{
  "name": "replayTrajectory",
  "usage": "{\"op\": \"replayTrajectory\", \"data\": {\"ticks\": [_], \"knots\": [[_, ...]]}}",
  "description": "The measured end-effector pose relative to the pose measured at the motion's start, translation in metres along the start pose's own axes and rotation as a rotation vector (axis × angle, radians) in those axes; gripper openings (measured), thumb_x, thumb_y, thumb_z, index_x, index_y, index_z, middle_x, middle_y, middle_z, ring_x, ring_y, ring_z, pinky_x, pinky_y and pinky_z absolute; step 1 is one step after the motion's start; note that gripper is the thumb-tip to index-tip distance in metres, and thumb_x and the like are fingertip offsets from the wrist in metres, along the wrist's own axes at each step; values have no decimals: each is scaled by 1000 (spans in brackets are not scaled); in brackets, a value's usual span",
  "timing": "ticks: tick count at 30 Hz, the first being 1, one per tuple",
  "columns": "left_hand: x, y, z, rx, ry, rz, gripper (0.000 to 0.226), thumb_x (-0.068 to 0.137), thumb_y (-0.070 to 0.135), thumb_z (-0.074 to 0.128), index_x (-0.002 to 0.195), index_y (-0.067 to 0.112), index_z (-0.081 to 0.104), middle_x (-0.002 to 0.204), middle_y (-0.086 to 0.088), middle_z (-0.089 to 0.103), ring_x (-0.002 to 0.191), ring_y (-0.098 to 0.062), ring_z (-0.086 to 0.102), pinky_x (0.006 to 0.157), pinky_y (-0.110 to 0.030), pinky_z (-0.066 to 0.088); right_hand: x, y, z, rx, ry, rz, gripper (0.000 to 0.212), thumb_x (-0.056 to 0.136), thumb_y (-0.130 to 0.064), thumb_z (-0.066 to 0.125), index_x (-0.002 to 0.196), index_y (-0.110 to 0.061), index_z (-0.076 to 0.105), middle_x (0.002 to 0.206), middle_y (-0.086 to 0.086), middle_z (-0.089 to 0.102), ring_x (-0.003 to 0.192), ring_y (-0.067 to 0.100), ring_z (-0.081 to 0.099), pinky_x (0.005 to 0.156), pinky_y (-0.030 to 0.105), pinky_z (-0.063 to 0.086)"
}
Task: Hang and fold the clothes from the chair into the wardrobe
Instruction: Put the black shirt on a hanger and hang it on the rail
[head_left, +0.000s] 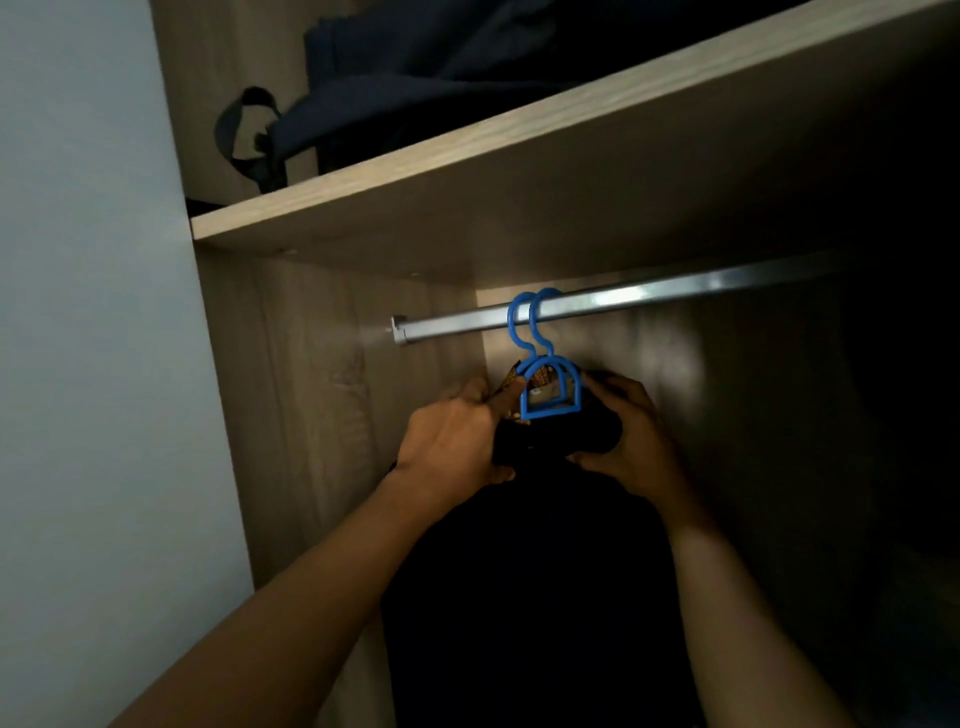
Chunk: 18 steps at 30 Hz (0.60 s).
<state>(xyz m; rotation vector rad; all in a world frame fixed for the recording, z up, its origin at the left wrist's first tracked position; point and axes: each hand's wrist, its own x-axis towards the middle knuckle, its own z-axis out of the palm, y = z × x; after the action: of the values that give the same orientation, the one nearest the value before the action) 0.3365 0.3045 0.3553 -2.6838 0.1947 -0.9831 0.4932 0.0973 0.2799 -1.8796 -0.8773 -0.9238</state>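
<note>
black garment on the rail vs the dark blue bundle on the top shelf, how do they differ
The black garment hangs from blue hangers on the rod; the dark blue bundle lies crumpled on the shelf above. The garment is black; the bundle is navy, with a strap loop. The left hand and right hand hold the garment; nothing touches the bundle. Both are dark fabric.

Two blue hangers (551, 413) are hooked side by side over the rail (649, 296) under the shelf (519, 127). A black garment (519, 597) is hung below them and is gripped near its top by the left hand (452, 441) and the right hand (634, 436). Dark blue cloth (415, 78) is piled on the shelf.
</note>
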Motion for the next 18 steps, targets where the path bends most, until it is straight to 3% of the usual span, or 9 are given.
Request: {"op": "replayTrajectory", "data": {"ticks": [3,6,9,14,18], "knots": [[1,-16,5,-82,-9,20,100,72,57,78,154,44,22,136,3,37,121,-22,36,95,-43,49,6,4,11,-8,12,-18,106,55,-51,77,150,-41,31,145,-14,34,140,16,37,113,42,40],[1,-29,12,-197,-111,-3,105,71,54,80,155,43,18,152,1,28,131,-26,45,102,-42,47,17,5,24,-99,-7,-77,108,58,-56,74,153,-35,28,151,-7,34,143,21,31,114,45,38],[-4,-37,20,-180,-138,-48,110,71,61,76,156,41,9,151,-3,37,124,-28,55,98,-40,49,35,7,46,-71,-70,-103,107,62,-51,77,154,-33,26,155,-7,27,147,18,26,116,47,35],[-23,-40,30,-85,-96,-249,111,73,67,68,158,34,5,143,-5,36,119,-32,55,91,-43,52,66,-7,104,100,-219,-121,106,65,-43,78,156,-30,27,162,-8,22,150,6,20,121,39,28],[-36,-42,27,165,-66,-301,112,75,74,58,158,19,7,146,-7,38,131,-30,33,104,-49,31,86,-20,147,111,-275,-129,104,65,-48,73,156,-32,25,163,-8,24,149,10,23,120,41,28]]}}
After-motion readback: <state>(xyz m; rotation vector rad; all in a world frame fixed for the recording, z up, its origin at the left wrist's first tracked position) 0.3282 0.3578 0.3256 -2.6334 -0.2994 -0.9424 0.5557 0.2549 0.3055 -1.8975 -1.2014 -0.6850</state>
